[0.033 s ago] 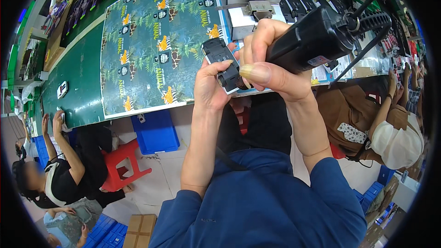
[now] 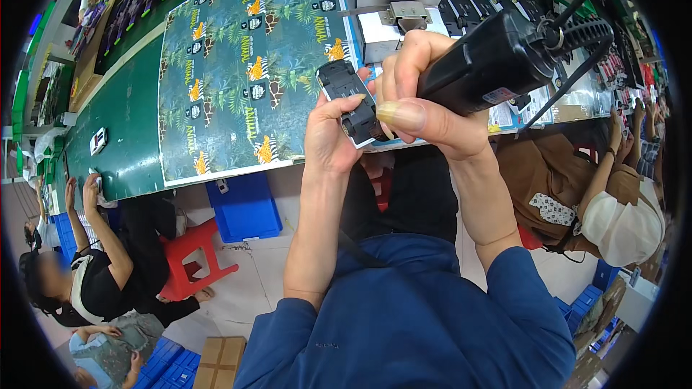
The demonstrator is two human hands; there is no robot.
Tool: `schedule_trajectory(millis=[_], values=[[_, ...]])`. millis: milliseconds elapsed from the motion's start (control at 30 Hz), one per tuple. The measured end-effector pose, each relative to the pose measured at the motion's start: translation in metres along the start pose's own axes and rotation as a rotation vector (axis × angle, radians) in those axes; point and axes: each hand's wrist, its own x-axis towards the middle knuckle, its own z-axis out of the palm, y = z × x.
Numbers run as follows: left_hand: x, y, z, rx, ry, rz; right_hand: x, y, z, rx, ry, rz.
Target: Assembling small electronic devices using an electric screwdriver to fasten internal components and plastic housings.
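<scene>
My left hand (image 2: 332, 130) holds a toy car (image 2: 344, 94) with its black underside turned up and a pale body edge showing along the side. Its thumb presses on the underside. In my right hand (image 2: 440, 112) is a black corded electric screwdriver (image 2: 483, 65), tilted toward the car's near end. The fingers and thumb of that hand cover the driver's tip, so I cannot see where it meets the car. Both hands are close together over the table's near edge.
A metal fixture (image 2: 400, 0) stands just beyond my hands. Several car undersides (image 2: 468, 3) lie behind the driver, whose cable (image 2: 577, 72) loops at the right. A printed animal sheet (image 2: 245, 79) covers the green table (image 2: 126, 148). Another small car (image 2: 98, 140) and a co-worker (image 2: 108, 259) are at the left.
</scene>
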Motion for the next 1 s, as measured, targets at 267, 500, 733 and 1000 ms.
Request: schedule_trajectory(millis=[267,500,733,1000], values=[[-0.017,0.021,0.015,0.374,0.085,0.097,-0.010,-0.003,0.004,0.155,-0.049,-0.109],[-0.006,0.136,0.010,2.440,-0.441,1.056,-0.027,-0.041,-0.033,0.131,-0.172,-0.257],[-0.072,0.304,-0.053,3.114,-0.005,0.811,-0.031,-0.034,-0.039,0.153,-0.136,-0.271],[-0.113,0.242,-0.058,2.628,0.141,1.109,-0.033,-0.020,-0.027,0.256,-0.085,-0.226]])
